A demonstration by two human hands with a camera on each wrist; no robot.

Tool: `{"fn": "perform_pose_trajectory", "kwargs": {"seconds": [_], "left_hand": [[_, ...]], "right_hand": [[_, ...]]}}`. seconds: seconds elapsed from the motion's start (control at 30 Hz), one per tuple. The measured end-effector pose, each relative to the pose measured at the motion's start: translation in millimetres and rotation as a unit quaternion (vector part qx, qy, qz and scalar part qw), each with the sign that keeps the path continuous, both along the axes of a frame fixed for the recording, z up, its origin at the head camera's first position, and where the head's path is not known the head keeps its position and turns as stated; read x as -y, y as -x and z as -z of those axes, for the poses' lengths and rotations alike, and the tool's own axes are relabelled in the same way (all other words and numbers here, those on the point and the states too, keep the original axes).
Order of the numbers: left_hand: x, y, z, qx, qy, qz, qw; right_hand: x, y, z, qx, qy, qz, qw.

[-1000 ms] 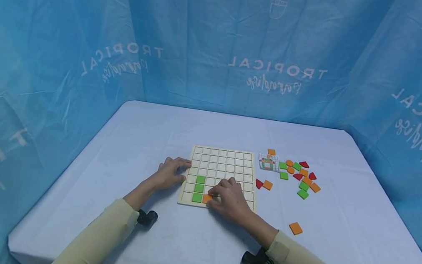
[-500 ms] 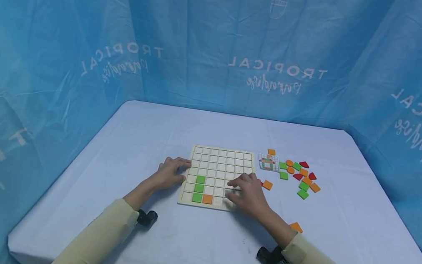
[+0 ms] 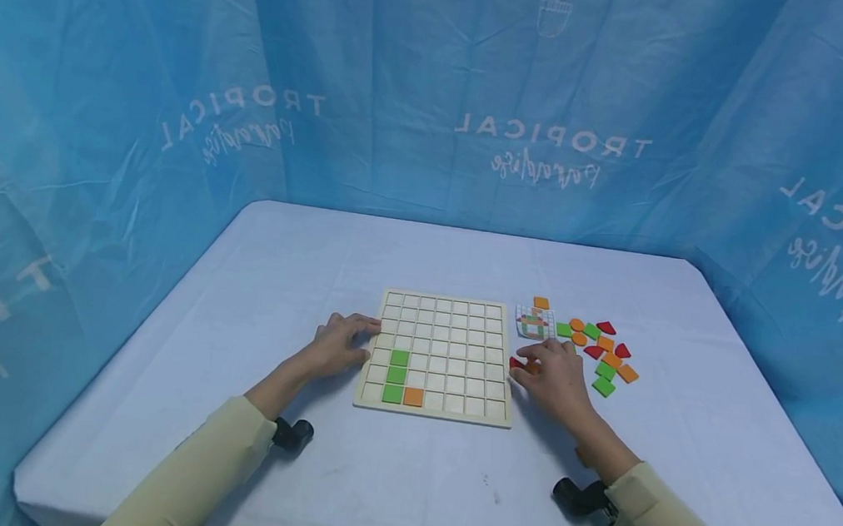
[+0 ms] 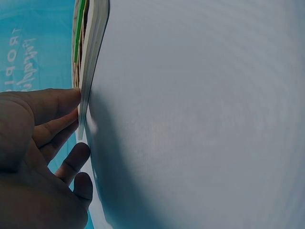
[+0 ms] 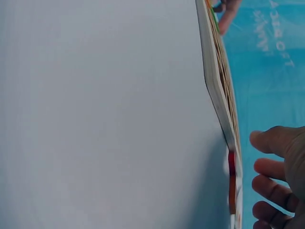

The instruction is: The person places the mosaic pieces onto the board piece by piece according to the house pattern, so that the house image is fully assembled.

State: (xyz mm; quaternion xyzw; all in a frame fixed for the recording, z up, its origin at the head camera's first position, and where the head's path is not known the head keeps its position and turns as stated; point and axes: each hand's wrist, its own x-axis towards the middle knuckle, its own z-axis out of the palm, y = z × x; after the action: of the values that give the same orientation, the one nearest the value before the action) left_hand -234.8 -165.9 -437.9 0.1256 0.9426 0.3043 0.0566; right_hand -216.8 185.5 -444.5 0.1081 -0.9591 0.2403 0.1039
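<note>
A blue curtain point(image 3: 394, 60) printed with pale lettering surrounds a white table point(image 3: 316, 266). At its middle lies a pale gridded board point(image 3: 449, 333). The left hand point(image 3: 339, 346) is at the board's left edge, relaxed; the left wrist view, closer in, shows the thumb tip against that edge and the other fingers loosely spread. The right hand point(image 3: 556, 379) is just past the board's right edge; from the head it seems to touch an orange tile point(image 3: 533, 368) beside a red piece point(image 3: 514, 362), but the right wrist view shows thumb and fingers parted, released, with a gap above both. A small pattern card point(image 3: 535, 325) lies just beyond that hand. More loose pieces point(image 3: 605, 343) scatter rightward, visible only from the head. On the board, three green squares point(image 3: 396, 374) form a column, an orange square point(image 3: 413, 397) beside the nearest.
</note>
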Motion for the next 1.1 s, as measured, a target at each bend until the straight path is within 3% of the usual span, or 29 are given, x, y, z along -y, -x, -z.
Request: {"fn": "perform_pose_trajectory", "kwargs": {"seconds": [0.43, 1.1], "left_hand": [[0.2, 0.0, -1.4, 0.000, -0.013, 0.003, 0.9999], [0.1, -0.4, -0.6, 0.005, -0.016, -0.002, 0.9999]], "right_hand": [[-19.1, 9.5, 9.3, 0.029, -0.011, 0.034, 0.999], [-23.3, 8.6, 11.8, 0.029, -0.001, 0.019, 0.999]]}}
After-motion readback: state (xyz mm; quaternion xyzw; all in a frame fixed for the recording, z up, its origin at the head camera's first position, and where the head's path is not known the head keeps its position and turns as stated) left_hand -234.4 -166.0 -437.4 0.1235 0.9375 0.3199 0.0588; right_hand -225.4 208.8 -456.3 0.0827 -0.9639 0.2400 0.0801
